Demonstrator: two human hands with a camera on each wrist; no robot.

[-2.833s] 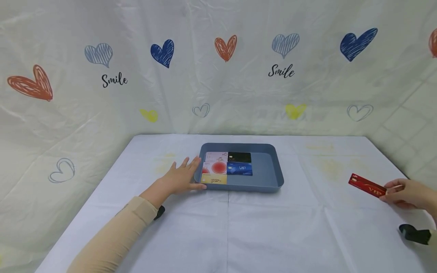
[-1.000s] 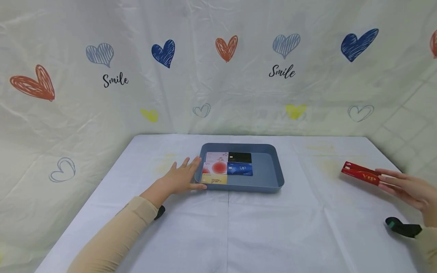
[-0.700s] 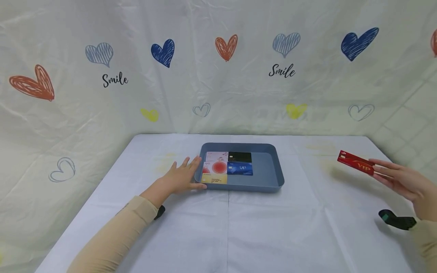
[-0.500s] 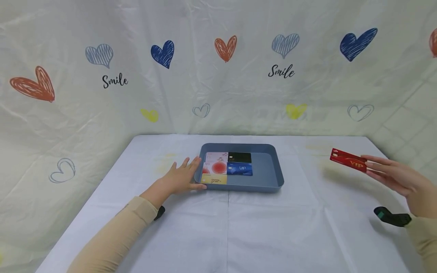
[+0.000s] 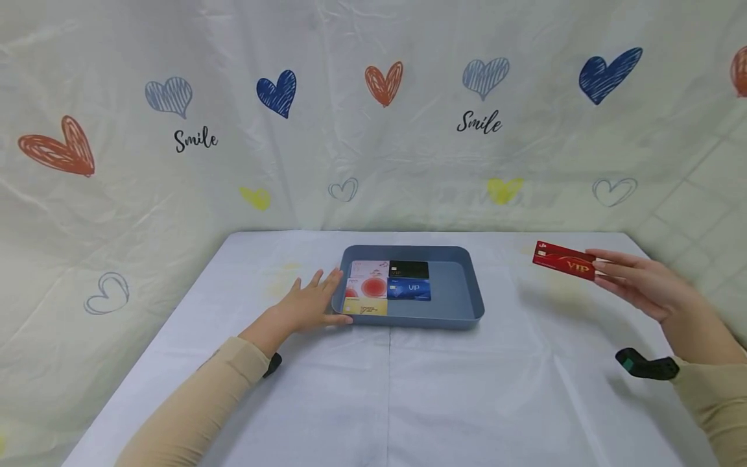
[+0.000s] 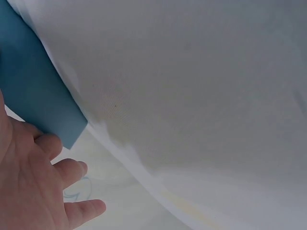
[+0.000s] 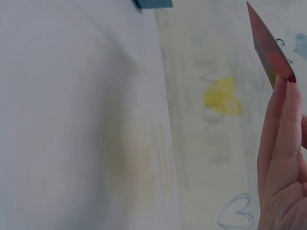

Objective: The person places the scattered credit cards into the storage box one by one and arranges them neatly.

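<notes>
My right hand (image 5: 642, 282) pinches a red VIP card (image 5: 563, 260) by its right end, raised over the right part of the table. In the right wrist view the same red card (image 7: 271, 48) sticks out past the fingertips. My left hand (image 5: 307, 303) rests with spread fingers against the left side of a blue-grey tray (image 5: 458, 285). Several cards lie flat in the tray's left and middle part: a pink card (image 5: 363, 268), a white card with a red circle (image 5: 373, 287), a yellow card (image 5: 364, 307), a black card (image 5: 413, 270) and a blue VIP card (image 5: 408, 289).
A white cloth covers the table (image 5: 478, 395). Behind it hangs a pale curtain (image 5: 420, 168) printed with hearts and the word Smile. A black wrist device (image 5: 646, 364) sits below the right wrist.
My right hand has lifted the red card from the right side of the table and carried it leftward and away from me. The left hand and the tray have stayed put.
</notes>
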